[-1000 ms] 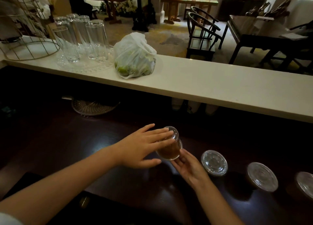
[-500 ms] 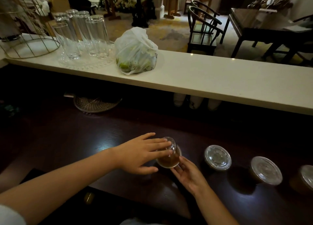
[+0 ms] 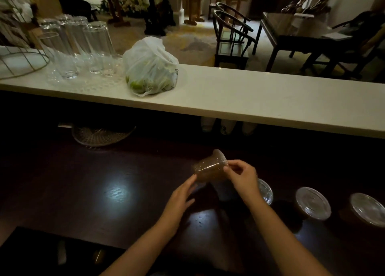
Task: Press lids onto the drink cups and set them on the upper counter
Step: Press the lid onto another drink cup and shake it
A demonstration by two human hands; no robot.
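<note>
Two hands on one cup (image 3: 210, 168), head view only. Cup is off the dark lower counter (image 3: 93, 192), tilted, lid end pointing toward 1 o'clock, brown drink inside. Right hand (image 3: 241, 177) pinches the lid rim with fingertips; left hand (image 3: 183, 194) has loosely spread fingers, tips touching the cup's lower side near the base, more steadying than gripping.

Three more lidded cups sit at 3 o'clock of the hands: nearest cup (image 3: 265, 191) partly hidden behind the right wrist, then middle cup (image 3: 312, 203), then far cup (image 3: 367, 209). White upper counter (image 3: 260, 96) lies at 12 o'clock, bare ahead of the hands; bag (image 3: 151, 67) and glasses (image 3: 83, 46) at 10–11 o'clock.

Risks, my read: lid seal not confirmed, and cup is tilted, so a half-seated lid leaks. Thin wall plus a rim pinch could pop the lid. Right forearm is just beside the nearest cup, so a careless lift knocks it.
</note>
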